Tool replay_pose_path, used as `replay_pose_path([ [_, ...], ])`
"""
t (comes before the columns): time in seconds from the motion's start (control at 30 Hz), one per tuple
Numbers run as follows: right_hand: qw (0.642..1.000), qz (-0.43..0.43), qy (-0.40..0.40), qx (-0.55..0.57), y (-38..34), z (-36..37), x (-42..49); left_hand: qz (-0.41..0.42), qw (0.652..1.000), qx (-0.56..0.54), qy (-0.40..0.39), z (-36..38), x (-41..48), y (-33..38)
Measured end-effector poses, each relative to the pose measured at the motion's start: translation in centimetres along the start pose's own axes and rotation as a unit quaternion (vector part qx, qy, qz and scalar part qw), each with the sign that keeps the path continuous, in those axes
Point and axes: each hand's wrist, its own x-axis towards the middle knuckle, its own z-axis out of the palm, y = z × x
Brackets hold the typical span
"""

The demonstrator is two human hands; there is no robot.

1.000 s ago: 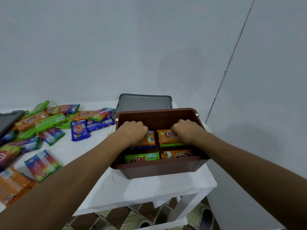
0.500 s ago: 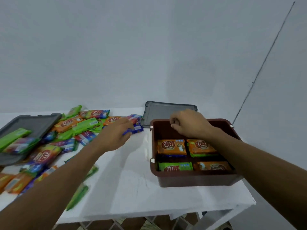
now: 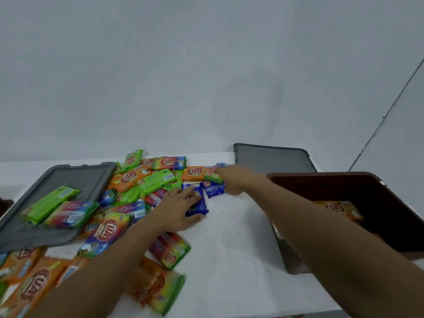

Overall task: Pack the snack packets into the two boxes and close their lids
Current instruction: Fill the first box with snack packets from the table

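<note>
Many snack packets (image 3: 137,177) in orange, green, blue and rainbow wrappers lie heaped on the white table (image 3: 231,244). My left hand (image 3: 179,210) grips a blue packet (image 3: 199,204) at the heap's right edge, fingers over it and thumb under. Just beyond, my right hand (image 3: 231,180) reaches in with fingers stretched onto a green-and-orange packet (image 3: 212,175); a second blue packet (image 3: 214,188) lies by its thumb. The brown box (image 3: 332,179) stands open at the right, and an orange packet (image 3: 337,208) shows inside it. My right forearm hides its near left corner.
One grey lid (image 3: 270,157) lies flat behind the brown box. Another grey lid (image 3: 75,180) lies at the left with two packets on it. A dark brown edge (image 3: 4,205) shows at the far left. The wall rises right behind the table.
The view has swung left. My right hand left the box rim and reached across to the heap. My left hand closed round a blue packet.
</note>
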Motion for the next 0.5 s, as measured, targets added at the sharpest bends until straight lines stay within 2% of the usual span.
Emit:
replay_pose_path([
  [0.07,0.998,0.031,-0.033,0.035,-0.6,1.8,0.6,0.035,0.999,-0.029,0.029,-0.3,-0.3,-0.6],
  [0.13,0.995,0.059,-0.041,0.073,-1.2,3.5,0.7,0.034,0.995,-0.068,0.063,-0.4,-0.5,-0.9],
  [0.37,0.982,0.121,0.106,0.098,-3.5,6.4,0.5,-0.079,0.99,-0.105,0.049,0.3,0.0,-1.6],
  [0.5,0.98,0.075,0.184,0.02,-3.1,7.1,-0.2,-0.096,0.986,-0.127,0.048,0.0,0.2,-1.3],
])
